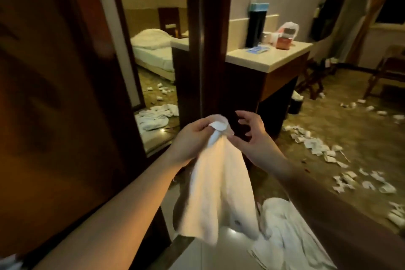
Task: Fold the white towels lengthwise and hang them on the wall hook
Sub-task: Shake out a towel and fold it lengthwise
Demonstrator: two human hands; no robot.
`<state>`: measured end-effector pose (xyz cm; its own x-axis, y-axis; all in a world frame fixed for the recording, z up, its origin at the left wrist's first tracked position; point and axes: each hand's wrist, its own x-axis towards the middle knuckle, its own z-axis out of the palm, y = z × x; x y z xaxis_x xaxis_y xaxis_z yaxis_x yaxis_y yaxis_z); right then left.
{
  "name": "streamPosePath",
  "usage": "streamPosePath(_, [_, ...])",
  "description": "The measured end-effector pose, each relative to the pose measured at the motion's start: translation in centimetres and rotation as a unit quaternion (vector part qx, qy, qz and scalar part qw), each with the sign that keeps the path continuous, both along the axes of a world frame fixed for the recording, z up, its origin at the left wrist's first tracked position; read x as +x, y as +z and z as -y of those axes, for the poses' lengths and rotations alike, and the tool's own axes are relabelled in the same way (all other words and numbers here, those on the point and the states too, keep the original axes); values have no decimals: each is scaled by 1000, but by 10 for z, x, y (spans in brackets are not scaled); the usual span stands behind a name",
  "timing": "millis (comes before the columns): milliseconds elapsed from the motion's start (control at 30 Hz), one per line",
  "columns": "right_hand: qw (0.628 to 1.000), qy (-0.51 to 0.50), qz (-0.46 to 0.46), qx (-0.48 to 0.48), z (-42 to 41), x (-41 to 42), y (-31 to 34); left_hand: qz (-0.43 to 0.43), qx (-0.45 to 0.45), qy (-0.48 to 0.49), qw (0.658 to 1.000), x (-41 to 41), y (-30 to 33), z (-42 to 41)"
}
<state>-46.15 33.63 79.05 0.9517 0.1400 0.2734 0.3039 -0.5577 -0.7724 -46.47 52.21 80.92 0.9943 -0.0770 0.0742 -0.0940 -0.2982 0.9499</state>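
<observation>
A white towel (221, 190) hangs down in front of me, pinched at its top corner by my left hand (192, 140). My right hand (252, 136) hovers just right of that corner with its fingers spread, holding nothing. A second white towel (285, 232) lies crumpled on the tiled floor below my right forearm. No wall hook shows in the view.
A dark wooden door panel (54, 94) fills the left, and a tall mirror (153, 61) beside it reflects a bed and a towel heap. A counter (269, 57) with boxes and a bag stands behind. Paper scraps (313, 144) litter the carpet; a chair (385, 72) is far right.
</observation>
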Motion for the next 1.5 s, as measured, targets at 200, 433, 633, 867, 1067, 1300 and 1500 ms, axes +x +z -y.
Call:
streamPosePath(200, [963, 179, 80, -186, -95, -54, 53, -3, 82, 7, 997, -89, 31, -98])
streamPosePath(433, [930, 256, 52, -258, -230, -154, 54, -9, 173, 19, 985, -222, 40, -223])
streamPosePath(633, [912, 289, 122, -264, -340, -254, 47, -28, 238, 36, 970, -339, 43, -332])
streamPosePath(867, [926, 285, 165, -183, -426, -345, 71, -69, 375, 98, 919, -436, 55, -426])
streamPosePath(1067, [934, 246, 220, -139, -455, -380, 93, -109, 414, 191, 883, -506, 38, -477])
streamPosePath(1300, [933, 151, 262, -193, -461, -394, 91, -89, 443, 272, 850, -559, 26, -524])
streamPosePath(1500, [928, 73, 287, -226, -443, -388, 87, -90, 445, 340, 824, -591, 36, -547])
